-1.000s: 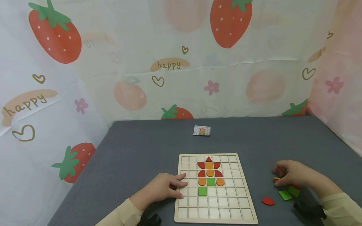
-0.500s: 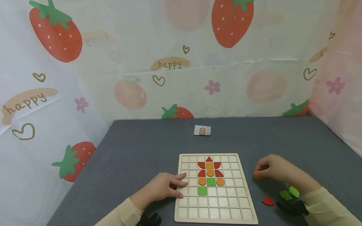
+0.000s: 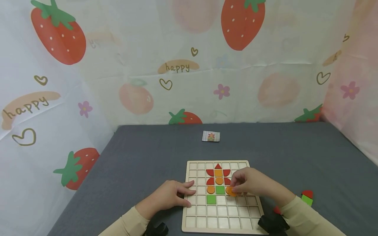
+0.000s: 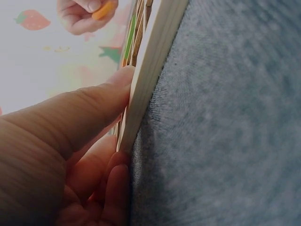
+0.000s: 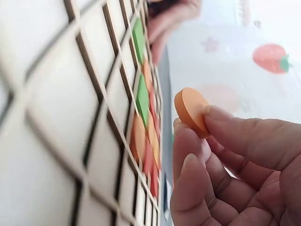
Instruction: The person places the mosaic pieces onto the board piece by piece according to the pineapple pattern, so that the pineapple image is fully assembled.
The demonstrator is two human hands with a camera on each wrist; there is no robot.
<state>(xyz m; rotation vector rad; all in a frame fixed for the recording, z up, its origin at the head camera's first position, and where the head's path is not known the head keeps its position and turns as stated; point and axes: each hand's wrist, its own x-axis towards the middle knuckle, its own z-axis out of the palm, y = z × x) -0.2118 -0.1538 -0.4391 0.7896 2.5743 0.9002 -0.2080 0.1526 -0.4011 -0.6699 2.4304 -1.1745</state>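
Observation:
A square wooden grid board (image 3: 197,222) lies on the grey table, bearing flat red, orange and green shapes in several of its cells. Over its right half, my right hand (image 3: 255,183) pinches an orange disc (image 5: 193,112) between thumb and fingers. In the right wrist view that disc is tilted and apart from the board. From the head, it overlaps the orange round in the right cell beside the upper green square (image 3: 220,190). My left hand (image 3: 172,195) rests on the board's left edge, its fingers reaching over the rim and its thumb (image 4: 120,80) touching the frame.
A small printed card (image 3: 211,136) with a coloured grid figure lies behind the board. Right of the board are a red piece (image 3: 307,194) and a green piece (image 3: 307,200). My right forearm partly covers another red piece (image 3: 277,210). A patterned cloth hangs behind the table.
My right hand has picked up the orange disc from the loose pieces at right and carried it left over the board. My left hand has stayed at the board's edge.

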